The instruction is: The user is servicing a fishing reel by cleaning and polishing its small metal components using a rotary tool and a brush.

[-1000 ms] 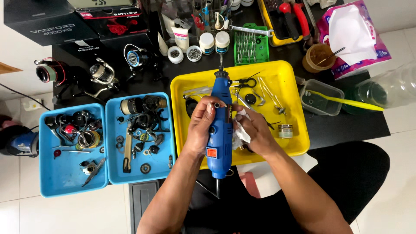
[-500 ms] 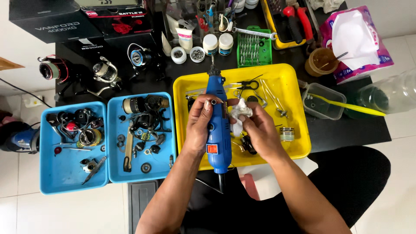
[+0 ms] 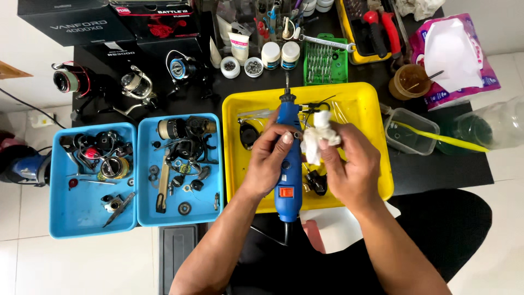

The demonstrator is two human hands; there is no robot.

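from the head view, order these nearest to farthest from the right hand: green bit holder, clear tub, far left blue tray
From the right hand:
1. clear tub, just to its right, beside the yellow tray.
2. green bit holder, up beyond the yellow tray's far edge.
3. far left blue tray, at the left end, past the left hand and drill.

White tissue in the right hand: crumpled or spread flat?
Crumpled: the white tissue is bunched into a wad pinched in the right hand.

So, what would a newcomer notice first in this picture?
Probably the blue rotary tool, gripped by the left hand over the yellow tray in the middle. The right hand presses a crumpled white tissue beside it. To the left, two blue trays hold reel parts.
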